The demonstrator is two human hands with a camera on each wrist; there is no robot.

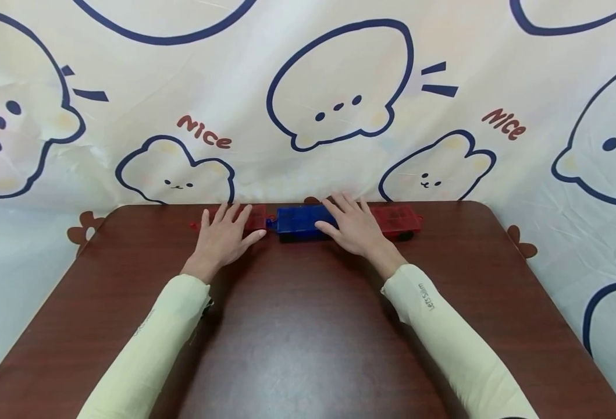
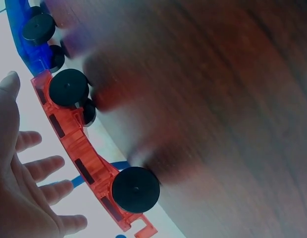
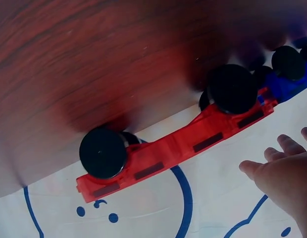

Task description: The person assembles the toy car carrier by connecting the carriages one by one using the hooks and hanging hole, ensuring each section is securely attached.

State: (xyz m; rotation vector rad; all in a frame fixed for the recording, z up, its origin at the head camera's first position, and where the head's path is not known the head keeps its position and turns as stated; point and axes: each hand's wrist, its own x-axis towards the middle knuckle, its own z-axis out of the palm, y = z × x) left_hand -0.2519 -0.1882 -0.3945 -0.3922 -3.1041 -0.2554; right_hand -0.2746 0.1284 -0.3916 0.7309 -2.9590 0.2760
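Three clear plastic toy train cars on black wheels stand in a row along the table's far edge. The left red car [image 1: 257, 217] lies partly under my left hand [image 1: 223, 238], whose fingers are spread over it. In the left wrist view, that red car [image 2: 86, 148] shows its side, its wheels and an end hook. A blue car [image 1: 298, 221] sits in the middle, joined to the left one. My right hand [image 1: 357, 228], fingers spread, covers the place where the blue car meets the right red car [image 1: 398, 219]. Both hands have straight fingers and grip nothing.
The brown wooden table [image 1: 308, 326] has rounded far corners. A white cloth [image 1: 334, 169] with blue cartoon outlines hangs right behind its far edge and along both sides.
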